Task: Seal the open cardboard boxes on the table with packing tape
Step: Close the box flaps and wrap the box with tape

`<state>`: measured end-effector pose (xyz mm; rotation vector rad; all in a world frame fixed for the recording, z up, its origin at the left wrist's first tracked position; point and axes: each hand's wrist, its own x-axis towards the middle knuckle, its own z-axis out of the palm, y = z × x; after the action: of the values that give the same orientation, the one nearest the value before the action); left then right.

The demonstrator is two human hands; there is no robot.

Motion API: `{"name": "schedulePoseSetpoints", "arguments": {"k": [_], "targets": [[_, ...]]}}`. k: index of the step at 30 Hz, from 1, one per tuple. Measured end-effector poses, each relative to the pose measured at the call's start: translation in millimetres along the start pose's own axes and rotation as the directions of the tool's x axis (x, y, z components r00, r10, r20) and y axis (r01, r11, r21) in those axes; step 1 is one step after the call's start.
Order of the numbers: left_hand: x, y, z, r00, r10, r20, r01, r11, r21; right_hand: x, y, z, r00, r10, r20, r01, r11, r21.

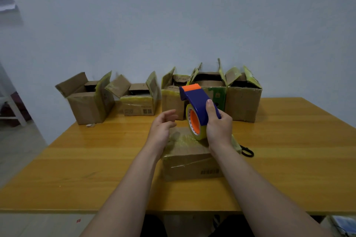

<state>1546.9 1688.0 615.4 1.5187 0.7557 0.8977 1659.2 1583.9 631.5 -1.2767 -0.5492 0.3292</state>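
Note:
A closed cardboard box (189,161) with tape across its top lies on the wooden table (289,159) in front of me. My right hand (218,126) grips a blue and orange tape dispenser (196,106) with a yellowish roll, held upright just above the box's far edge. To the left of the dispenser my left hand (161,128) hovers over the box's left side with its fingers relaxed and empty. Several open cardboard boxes stand in a row along the wall: one at the far left (86,100), another beside it (137,100), and more at the right (243,98).
Black scissor handles (247,151) lie on the table just right of the closed box, partly hidden behind my right wrist. A small scrap (90,125) lies near the leftmost box. A white frame (13,106) stands beyond the table's left edge.

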Motion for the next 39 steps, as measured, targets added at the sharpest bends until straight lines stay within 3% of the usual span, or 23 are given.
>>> {"name": "schedulePoseSetpoints", "arguments": {"k": [9,16,19,25,29,32,33,35,39], "targets": [[-23.1,-35.9,-9.3,0.996,-0.069,0.061,0.077,0.988,-0.134,2.0,2.5,-0.4,1.0,-0.003,0.004,0.003,1.0,0.01],[-35.8,-62.9,-26.1,0.939,0.223,0.262,-0.243,0.969,0.046,4.8,3.8,-1.5,1.0,-0.005,0.012,0.005,1.0,0.009],[-32.0,-66.8,-26.8,0.93,0.252,0.268,-0.282,0.956,0.079,6.1,5.1,-1.2,1.0,-0.007,0.01,0.007,1.0,0.016],[-24.4,-67.3,-36.3,0.898,0.336,0.284,-0.423,0.839,0.342,6.2,5.1,0.1,1.0,-0.003,0.011,0.003,1.0,0.02],[-19.7,-68.3,-40.1,0.893,0.321,0.317,-0.433,0.805,0.405,5.9,4.0,0.5,1.0,0.002,0.012,-0.002,1.0,0.023],[-20.1,-65.4,-37.8,0.932,0.21,0.295,-0.287,0.925,0.248,5.0,3.2,0.3,1.0,0.001,0.011,-0.001,1.0,0.024],[-20.3,-62.9,-34.2,0.96,0.124,0.249,-0.157,0.981,0.114,4.8,3.3,0.1,1.0,0.0,0.014,0.0,1.0,0.023],[-17.4,-52.3,-25.2,0.976,-0.093,0.197,0.113,0.989,-0.096,4.9,3.6,-0.5,1.0,0.0,0.018,-0.001,1.0,0.023],[-0.5,-32.2,-10.7,0.952,-0.298,0.074,0.304,0.95,-0.077,6.2,5.0,-0.9,1.0,-0.009,0.01,0.008,0.999,0.031]]}}
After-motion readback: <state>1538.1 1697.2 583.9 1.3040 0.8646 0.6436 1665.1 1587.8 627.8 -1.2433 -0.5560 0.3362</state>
